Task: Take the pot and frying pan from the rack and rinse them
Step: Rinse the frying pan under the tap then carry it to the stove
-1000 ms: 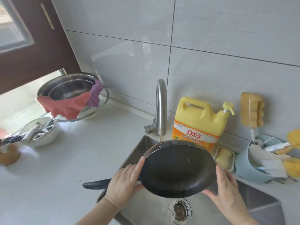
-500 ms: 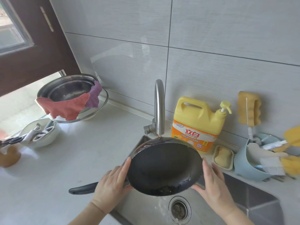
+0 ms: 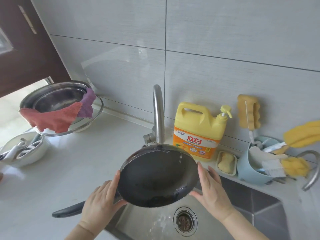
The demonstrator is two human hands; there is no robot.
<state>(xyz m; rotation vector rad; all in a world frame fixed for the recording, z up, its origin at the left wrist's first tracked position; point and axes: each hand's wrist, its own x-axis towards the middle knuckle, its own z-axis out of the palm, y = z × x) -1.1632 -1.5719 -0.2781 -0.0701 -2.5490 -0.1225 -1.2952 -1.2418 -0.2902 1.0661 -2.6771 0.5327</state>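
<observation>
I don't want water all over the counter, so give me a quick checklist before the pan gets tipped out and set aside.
1. Frying pan over the sink, not the counter: ok.
2. Both hands on the rim, left hand and right hand on opposite sides: ok.
3. Pan under the faucet spout: ok.
4. Water running: cannot tell at the spout, though water splashes near the drain.
5. Drain unblocked: ok, strainer visible.
6. Handle free of nearby items: ok, it juts over bare counter.
</observation>
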